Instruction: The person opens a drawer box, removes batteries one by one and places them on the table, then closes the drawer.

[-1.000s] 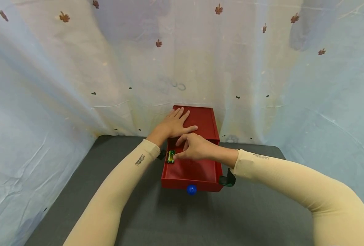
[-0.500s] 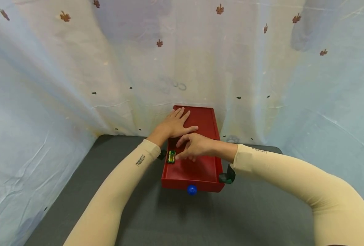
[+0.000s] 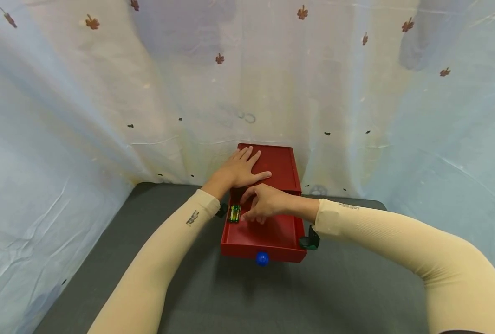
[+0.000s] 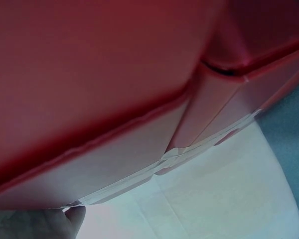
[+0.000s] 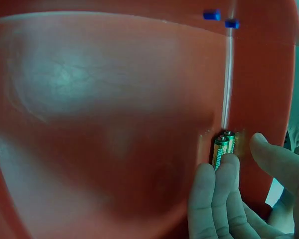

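Observation:
Two green-and-gold batteries (image 3: pixel 235 214) lie side by side against the left wall of a pulled-out red drawer (image 3: pixel 268 237). In the right wrist view, the batteries (image 5: pixel 222 149) are partly covered by the fingertips. My right hand (image 3: pixel 268 202) hovers over the drawer beside them, fingers bent and thumb apart, holding nothing visible. My left hand (image 3: pixel 239 171) rests with fingers spread on top of the red box (image 3: pixel 278 162) behind. The left wrist view shows the box's red side (image 4: pixel 89 74), with a bit of finger at the lower left.
A blue ball knob (image 3: pixel 262 259) sits on the drawer front. Small blue pieces (image 5: pixel 212 14) show at the drawer's end in the right wrist view. The box stands on a dark grey table (image 3: pixel 335 292), with a pale patterned curtain (image 3: pixel 272 83) close behind it.
The thumb of my right hand has drawn slightly right, away from the batteries, and its fingers have shifted a little. The batteries and my left hand stay where they were.

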Demonstrator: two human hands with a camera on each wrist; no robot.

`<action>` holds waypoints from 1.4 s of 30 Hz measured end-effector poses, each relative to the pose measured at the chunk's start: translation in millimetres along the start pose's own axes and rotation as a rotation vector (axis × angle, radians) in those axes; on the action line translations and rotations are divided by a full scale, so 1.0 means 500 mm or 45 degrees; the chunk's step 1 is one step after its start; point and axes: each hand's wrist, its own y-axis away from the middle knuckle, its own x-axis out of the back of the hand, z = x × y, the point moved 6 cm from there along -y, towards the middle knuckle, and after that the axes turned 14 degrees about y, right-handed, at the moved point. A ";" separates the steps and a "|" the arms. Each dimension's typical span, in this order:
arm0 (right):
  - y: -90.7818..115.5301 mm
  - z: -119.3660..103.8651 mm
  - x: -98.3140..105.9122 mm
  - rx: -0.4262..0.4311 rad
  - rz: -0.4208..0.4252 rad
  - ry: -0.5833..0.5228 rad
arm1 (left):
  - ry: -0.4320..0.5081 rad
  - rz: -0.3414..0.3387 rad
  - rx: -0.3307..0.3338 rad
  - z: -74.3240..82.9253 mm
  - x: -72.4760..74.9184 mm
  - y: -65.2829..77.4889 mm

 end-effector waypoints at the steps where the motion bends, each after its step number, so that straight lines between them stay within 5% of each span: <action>1: -0.002 0.000 -0.001 -0.004 0.001 0.006 | -0.001 -0.001 -0.001 0.000 0.000 0.000; 29: -0.025 -0.007 -0.023 -0.041 0.065 0.192 | 0.034 -0.001 0.009 -0.002 -0.001 0.002; 42: -0.033 -0.012 -0.023 0.036 0.164 0.324 | 0.038 -0.005 0.006 0.002 0.002 0.006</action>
